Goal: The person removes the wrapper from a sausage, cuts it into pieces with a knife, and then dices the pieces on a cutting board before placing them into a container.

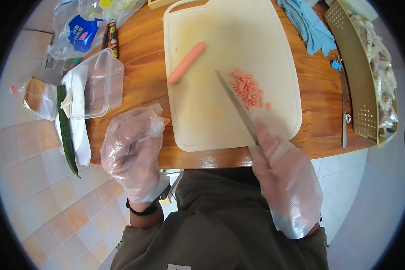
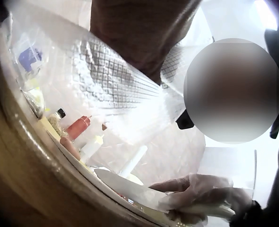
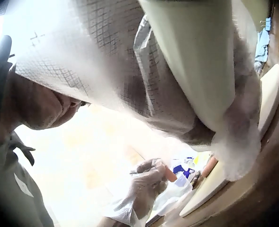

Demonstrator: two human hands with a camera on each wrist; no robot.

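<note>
A pale cutting board (image 1: 198,123) lies on the wooden table, with a whole pink sausage (image 1: 186,63) near its left edge and a small heap of diced sausage (image 1: 246,89) right of its middle. My gloved right hand (image 1: 289,184) grips a kitchen knife (image 1: 236,104) over the board's lower right, its blade slanting up-left beside the dice. The knife's thick pale handle (image 3: 196,56) fills much of the right wrist view. Left of the board, my gloved left hand (image 1: 132,150) holds a piece of sausage (image 3: 170,175) in curled fingers; in the head view only its end shows.
At the left stand a clear plastic box (image 1: 108,83) and a cucumber (image 1: 66,132) on white paper. Plastic packaging (image 1: 83,33) lies at the back left. A blue cloth (image 1: 308,27), metal tongs-like strip (image 1: 344,112) and perforated basket (image 1: 364,121) are at the right. Squeeze bottles (image 2: 78,127) stand beyond.
</note>
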